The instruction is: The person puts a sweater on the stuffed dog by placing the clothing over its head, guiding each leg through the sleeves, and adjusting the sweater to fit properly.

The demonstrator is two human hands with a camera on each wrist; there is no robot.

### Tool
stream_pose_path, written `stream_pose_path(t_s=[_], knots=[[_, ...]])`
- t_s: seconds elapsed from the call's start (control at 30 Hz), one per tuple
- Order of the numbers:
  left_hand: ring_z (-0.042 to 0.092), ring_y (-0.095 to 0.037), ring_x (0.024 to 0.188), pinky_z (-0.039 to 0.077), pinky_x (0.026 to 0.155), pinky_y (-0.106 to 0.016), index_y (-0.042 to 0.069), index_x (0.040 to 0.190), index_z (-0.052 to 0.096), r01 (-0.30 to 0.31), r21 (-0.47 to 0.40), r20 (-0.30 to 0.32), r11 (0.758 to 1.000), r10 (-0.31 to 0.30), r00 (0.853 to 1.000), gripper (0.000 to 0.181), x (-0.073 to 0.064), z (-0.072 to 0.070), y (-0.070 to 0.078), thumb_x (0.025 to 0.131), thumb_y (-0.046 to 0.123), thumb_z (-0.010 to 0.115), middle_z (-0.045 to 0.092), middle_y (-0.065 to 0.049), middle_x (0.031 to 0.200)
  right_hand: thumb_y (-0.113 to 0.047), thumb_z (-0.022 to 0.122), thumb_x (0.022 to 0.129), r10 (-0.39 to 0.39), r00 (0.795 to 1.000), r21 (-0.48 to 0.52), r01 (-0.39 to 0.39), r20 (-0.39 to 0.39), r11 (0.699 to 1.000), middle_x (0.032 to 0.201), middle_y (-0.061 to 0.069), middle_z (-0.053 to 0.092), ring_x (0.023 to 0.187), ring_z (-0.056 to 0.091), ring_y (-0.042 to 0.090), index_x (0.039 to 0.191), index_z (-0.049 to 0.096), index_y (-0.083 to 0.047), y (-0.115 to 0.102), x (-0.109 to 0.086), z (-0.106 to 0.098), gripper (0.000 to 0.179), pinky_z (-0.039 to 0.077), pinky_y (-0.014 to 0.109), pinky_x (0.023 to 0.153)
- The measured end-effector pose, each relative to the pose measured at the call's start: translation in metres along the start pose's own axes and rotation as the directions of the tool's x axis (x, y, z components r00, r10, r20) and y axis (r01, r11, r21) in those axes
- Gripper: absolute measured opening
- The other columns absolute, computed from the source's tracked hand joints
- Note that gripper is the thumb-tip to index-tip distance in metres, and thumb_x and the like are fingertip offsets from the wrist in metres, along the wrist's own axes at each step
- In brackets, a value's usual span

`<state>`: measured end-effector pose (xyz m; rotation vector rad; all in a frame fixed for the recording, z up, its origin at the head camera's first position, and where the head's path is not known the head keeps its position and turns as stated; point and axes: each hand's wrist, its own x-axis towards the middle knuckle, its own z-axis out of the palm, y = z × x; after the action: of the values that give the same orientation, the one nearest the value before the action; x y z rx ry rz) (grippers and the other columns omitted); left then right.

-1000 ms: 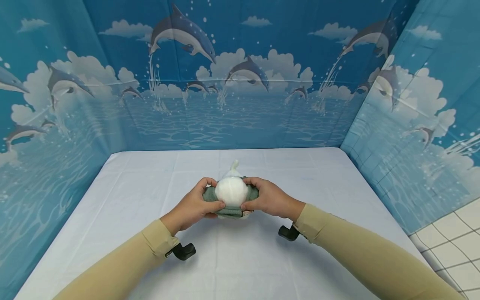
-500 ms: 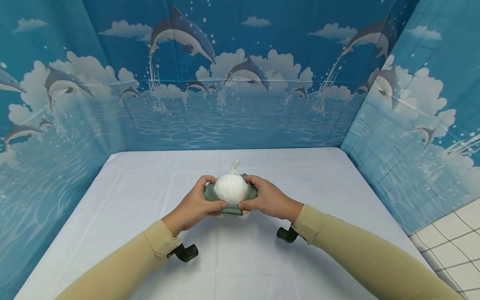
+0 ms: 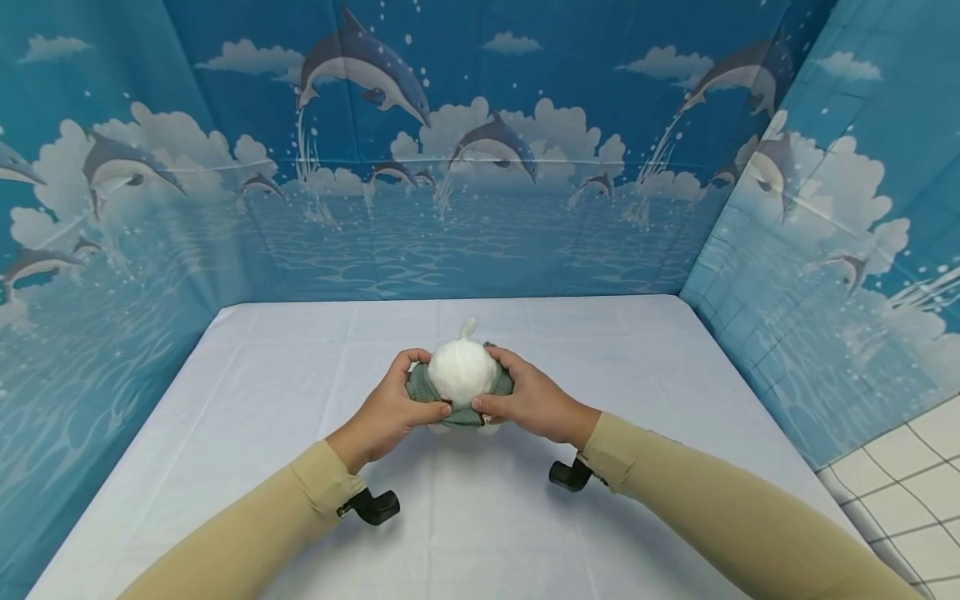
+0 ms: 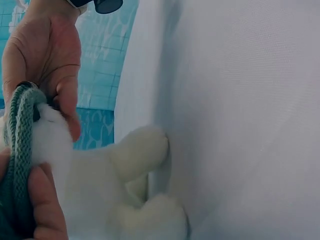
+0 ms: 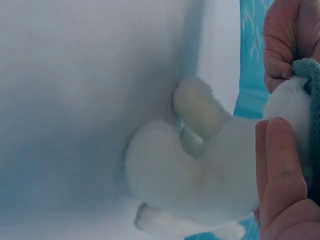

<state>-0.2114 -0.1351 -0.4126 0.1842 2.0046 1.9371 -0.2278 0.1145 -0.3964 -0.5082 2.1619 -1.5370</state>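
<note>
A white plush animal (image 3: pixel 461 373) stands on the table with a green knitted garment (image 3: pixel 463 417) stretched around its round head. Its short legs show in the left wrist view, one leg (image 4: pixel 142 150) meeting the white cloth. My left hand (image 3: pixel 381 414) grips the left side of the knit, thumb in front and fingers behind. On the right side, my right hand (image 3: pixel 536 404) holds the knit the same way. Close up, the ribbed garment (image 4: pixel 22 135) lies folded between thumb and fingers. The plush's face is hidden.
A white cloth (image 3: pixel 480 533) covers the table. Blue dolphin-print curtains (image 3: pixel 480 242) stand behind and at both sides. Black wrist-worn mounts (image 3: pixel 375 507) hang under both sleeves. Pale tiles (image 3: pixel 915 500) show at the lower right.
Both hands have shifted slightly, the right one a little leftward, still gripping the knit. The white head sits slightly higher in view, and the knit's front edge has moved a little.
</note>
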Motion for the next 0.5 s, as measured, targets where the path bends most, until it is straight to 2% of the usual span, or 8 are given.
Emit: stream_pose_path(t_s=[0.13, 0.27, 0.4, 0.5], knots=[[0.053, -0.038, 0.135, 0.055, 0.101, -0.042, 0.019, 0.146, 0.032, 0.003, -0.007, -0.003, 1.000, -0.004, 1.000, 0.075, 0.0002, 0.0014, 0.0000, 0.091, -0.002, 0.078, 0.039, -0.021, 0.152, -0.013, 0.079, 0.096, 0.021, 1.000, 0.028, -0.020, -0.018, 0.999, 0.170, 0.016, 0.027, 0.150, 0.042, 0.042, 0.169, 0.016, -0.012, -0.0024, -0.0001, 0.0026, 0.096, 0.052, 0.051, 0.112], [0.053, -0.038, 0.134, 0.055, 0.101, -0.042, 0.019, 0.146, 0.032, 0.001, -0.005, -0.002, 1.000, -0.001, 1.000, 0.075, 0.0005, 0.0018, -0.0008, 0.091, -0.002, 0.078, 0.039, -0.021, 0.152, -0.008, 0.080, 0.094, 0.034, 0.999, 0.012, -0.034, -0.042, 0.999, 0.170, 0.017, 0.028, 0.150, 0.042, 0.042, 0.168, 0.017, -0.013, -0.0026, 0.0003, 0.0042, 0.098, 0.050, 0.052, 0.113], [0.051, -0.038, 0.136, 0.054, 0.102, -0.043, 0.019, 0.147, 0.031, -0.003, -0.004, 0.002, 1.000, 0.003, 1.000, 0.076, 0.0016, 0.0011, -0.0034, 0.091, -0.001, 0.079, 0.037, -0.020, 0.154, -0.008, 0.080, 0.093, 0.023, 0.998, -0.032, -0.025, -0.054, 0.999, 0.170, 0.017, 0.029, 0.150, 0.042, 0.042, 0.168, 0.018, -0.013, -0.0010, 0.0002, 0.0044, 0.097, 0.052, 0.051, 0.111], [0.050, -0.038, 0.138, 0.054, 0.103, -0.044, 0.020, 0.149, 0.030, -0.009, -0.009, 0.010, 1.000, 0.009, 1.000, 0.076, 0.0019, 0.0007, -0.0048, 0.093, 0.004, 0.079, 0.035, -0.020, 0.155, -0.011, 0.079, 0.095, 0.008, 1.000, -0.025, -0.009, -0.030, 1.000, 0.170, 0.015, 0.028, 0.150, 0.042, 0.041, 0.168, 0.017, -0.015, -0.0008, -0.0005, 0.0039, 0.096, 0.051, 0.052, 0.112]])
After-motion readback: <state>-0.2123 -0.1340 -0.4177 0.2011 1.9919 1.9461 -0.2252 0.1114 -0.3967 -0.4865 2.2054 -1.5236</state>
